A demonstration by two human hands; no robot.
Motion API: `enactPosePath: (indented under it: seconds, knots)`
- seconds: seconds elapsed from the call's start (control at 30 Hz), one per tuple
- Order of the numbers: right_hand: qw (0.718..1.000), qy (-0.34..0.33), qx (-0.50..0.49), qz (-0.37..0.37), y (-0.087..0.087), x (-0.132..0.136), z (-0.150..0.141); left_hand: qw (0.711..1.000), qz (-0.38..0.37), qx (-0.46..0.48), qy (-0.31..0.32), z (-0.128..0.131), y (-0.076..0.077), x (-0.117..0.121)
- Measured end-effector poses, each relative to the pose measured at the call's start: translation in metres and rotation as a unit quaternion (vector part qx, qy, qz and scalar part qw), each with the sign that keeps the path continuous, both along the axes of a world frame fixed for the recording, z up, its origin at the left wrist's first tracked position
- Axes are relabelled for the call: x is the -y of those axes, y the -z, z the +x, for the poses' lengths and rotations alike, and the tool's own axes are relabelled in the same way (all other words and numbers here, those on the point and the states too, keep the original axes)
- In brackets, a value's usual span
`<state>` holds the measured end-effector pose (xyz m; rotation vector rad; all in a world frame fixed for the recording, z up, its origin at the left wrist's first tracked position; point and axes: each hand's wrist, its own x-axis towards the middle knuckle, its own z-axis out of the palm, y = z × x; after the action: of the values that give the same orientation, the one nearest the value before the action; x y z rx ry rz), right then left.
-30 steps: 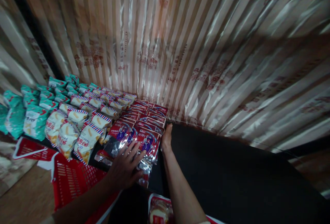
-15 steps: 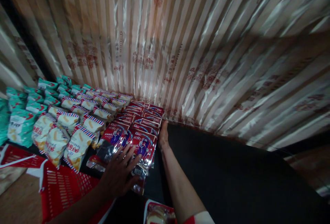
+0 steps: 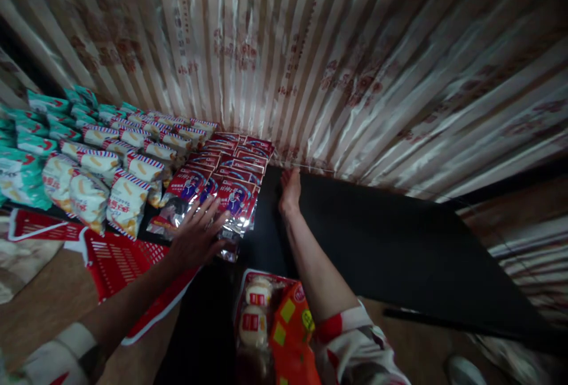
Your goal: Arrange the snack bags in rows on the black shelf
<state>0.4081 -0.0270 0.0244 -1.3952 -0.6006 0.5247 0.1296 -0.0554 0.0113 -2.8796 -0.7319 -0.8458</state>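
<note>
My left hand point(image 3: 196, 235) lies flat with spread fingers on the nearest shiny red snack packets point(image 3: 231, 199), at the front of a row of them on a black table point(image 3: 377, 225). My right hand point(image 3: 290, 191) rests edge-on with straight fingers on the bare table top, a little to the right of the red packets and apart from them. Left of the red row stand rows of white striped snack bags point(image 3: 126, 199) and teal bags point(image 3: 22, 160).
A striped satin curtain point(image 3: 310, 48) hangs right behind the table. Red plastic baskets point(image 3: 119, 261) sit on the floor at the left. Below my right arm lies a basket holding bun packets point(image 3: 255, 311) and an orange packet point(image 3: 290, 337). A shoe point(image 3: 461, 370) shows bottom right.
My right hand has come away from the edge of the red packets and shifted slightly right on the table. The view has tipped down, showing the bun basket. My left hand stays on the packets.
</note>
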Motion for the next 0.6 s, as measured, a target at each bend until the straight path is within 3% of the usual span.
enactPosePath:
  seconds: [0.13, 0.23, 0.3, 0.37, 0.4, 0.47, 0.53, 0.6]
  knots:
    - [0.998, 0.026, 0.02, 0.053, -0.023, 0.087, 0.016, 0.998, 0.0, 0.056, -0.031, 0.002, -0.009, 0.018]
    - [0.995, 0.008, 0.092, 0.033, -0.032, 0.16, 0.012, 0.992, -0.007, 0.123, -0.028, 0.009, -0.026, 0.06]
    - [0.989, -0.072, 0.122, -0.052, -0.03, 0.205, 0.005, 0.987, -0.053, 0.153, 0.003, 0.018, -0.037, 0.1]
    - [0.952, -0.204, 0.157, -0.166, -0.019, 0.244, -0.003, 0.979, -0.139, 0.145, 0.021, 0.033, -0.038, 0.143]
    - [0.914, -0.277, 0.191, -0.226, -0.012, 0.261, -0.005, 0.971, -0.205, 0.125, 0.025, 0.042, -0.035, 0.164]
    - [0.839, -0.346, 0.262, -0.327, 0.006, 0.29, -0.007, 0.937, -0.332, 0.103, 0.019, 0.06, -0.019, 0.201]
    - [0.803, -0.307, 0.322, -0.397, 0.026, 0.313, -0.004, 0.899, -0.427, 0.091, -0.02, 0.079, 0.003, 0.228]
    - [0.792, -0.244, 0.344, -0.442, 0.046, 0.328, 0.003, 0.868, -0.489, 0.056, -0.058, 0.094, 0.024, 0.248]
